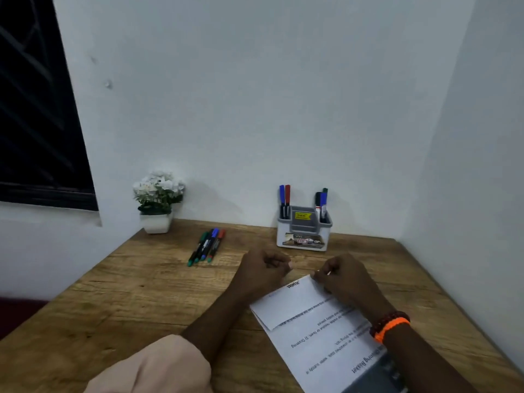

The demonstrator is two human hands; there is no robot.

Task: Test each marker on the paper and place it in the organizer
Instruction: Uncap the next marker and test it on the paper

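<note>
Both my hands are clenched above the paper [312,316]: the left hand [265,269] looks empty, the right hand [337,275] pinches something small and white, maybe a marker. Four markers [207,246] wait left; the organizer [304,232] is behind. A loose pinch could drop it.

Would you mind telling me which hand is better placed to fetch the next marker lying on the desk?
Left. The left hand is nearer the loose markers, while the right hand pinches the paper.
</note>
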